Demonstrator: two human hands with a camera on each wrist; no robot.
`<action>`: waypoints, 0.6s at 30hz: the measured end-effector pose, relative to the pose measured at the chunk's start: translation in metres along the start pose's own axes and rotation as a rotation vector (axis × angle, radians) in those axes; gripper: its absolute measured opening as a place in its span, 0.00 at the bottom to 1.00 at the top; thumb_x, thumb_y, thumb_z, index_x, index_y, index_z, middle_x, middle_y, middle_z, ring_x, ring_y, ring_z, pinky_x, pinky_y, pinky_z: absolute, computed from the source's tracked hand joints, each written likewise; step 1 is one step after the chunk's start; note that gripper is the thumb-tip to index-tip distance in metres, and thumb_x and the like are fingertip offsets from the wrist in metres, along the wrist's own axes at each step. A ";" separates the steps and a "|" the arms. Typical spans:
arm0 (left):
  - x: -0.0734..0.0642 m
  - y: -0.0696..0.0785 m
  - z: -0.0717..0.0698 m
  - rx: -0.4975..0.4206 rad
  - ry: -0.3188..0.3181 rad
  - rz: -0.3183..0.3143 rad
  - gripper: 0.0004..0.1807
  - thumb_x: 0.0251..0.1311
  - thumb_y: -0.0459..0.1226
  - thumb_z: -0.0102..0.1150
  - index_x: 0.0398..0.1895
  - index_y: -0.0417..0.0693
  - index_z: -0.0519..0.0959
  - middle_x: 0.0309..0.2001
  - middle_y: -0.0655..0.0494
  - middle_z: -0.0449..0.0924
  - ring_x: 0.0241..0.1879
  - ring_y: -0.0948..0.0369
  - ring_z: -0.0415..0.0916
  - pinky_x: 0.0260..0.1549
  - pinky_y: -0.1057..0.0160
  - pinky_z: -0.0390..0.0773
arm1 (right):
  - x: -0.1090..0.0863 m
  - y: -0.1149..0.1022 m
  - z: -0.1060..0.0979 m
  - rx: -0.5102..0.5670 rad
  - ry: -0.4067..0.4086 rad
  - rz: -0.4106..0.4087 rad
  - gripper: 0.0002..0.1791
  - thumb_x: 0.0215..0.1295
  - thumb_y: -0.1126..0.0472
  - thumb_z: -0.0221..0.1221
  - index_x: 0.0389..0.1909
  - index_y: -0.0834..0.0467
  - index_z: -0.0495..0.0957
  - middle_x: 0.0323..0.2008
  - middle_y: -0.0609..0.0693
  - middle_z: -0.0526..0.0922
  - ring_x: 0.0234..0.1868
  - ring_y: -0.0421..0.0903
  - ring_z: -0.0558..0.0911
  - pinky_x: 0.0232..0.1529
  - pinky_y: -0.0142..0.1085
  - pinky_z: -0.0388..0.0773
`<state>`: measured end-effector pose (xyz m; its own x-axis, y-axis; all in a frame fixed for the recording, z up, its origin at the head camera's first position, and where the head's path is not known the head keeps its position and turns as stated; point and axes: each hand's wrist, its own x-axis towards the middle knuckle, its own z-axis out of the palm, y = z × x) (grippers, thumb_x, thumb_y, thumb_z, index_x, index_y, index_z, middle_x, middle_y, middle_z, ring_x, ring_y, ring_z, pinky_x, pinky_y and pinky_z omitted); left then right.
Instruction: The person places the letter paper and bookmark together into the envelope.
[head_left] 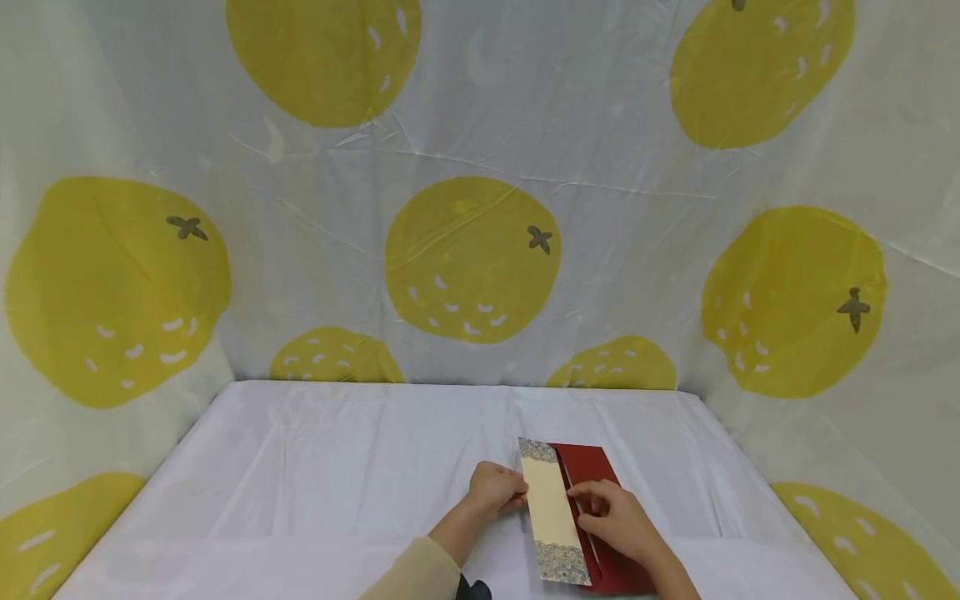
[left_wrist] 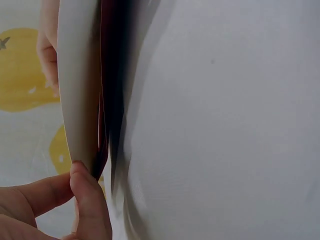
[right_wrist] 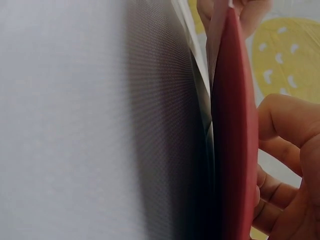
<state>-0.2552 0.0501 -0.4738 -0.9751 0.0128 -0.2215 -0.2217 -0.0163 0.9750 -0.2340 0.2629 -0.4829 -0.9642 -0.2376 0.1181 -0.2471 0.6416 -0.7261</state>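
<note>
A folded card lies at the front of the table, right of centre, with a cream panel (head_left: 551,508) on its left and a red panel (head_left: 588,467) on its right. Patterned bands cross both ends of the cream panel. Thumb and fingers of my left hand (head_left: 497,487) pinch the cream panel's left edge, as the left wrist view also shows. Over the red panel, my right hand (head_left: 618,523) has bent fingers and a thumb at the dark slit between the panels. The right wrist view shows those fingers (right_wrist: 282,125) against the red panel's upper face; their tips are partly hidden.
A white cloth (head_left: 360,467) covers the table. Behind and at both sides hangs a pale curtain (head_left: 465,150) printed with large yellow fruit. A small black object (head_left: 474,590) shows by the left sleeve at the bottom edge.
</note>
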 end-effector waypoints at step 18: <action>-0.006 -0.002 0.016 0.142 0.060 0.028 0.06 0.48 0.20 0.62 0.21 0.35 0.78 0.14 0.56 0.75 0.14 0.66 0.72 0.16 0.70 0.77 | 0.000 -0.001 0.001 -0.008 0.014 0.023 0.18 0.46 0.68 0.67 0.41 0.54 0.83 0.25 0.47 0.70 0.26 0.39 0.68 0.26 0.32 0.67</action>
<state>-0.2488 0.0656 -0.4740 -0.9805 -0.0457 -0.1911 -0.1955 0.1260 0.9726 -0.2336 0.2619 -0.4826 -0.9710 -0.2121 0.1107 -0.2250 0.6524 -0.7237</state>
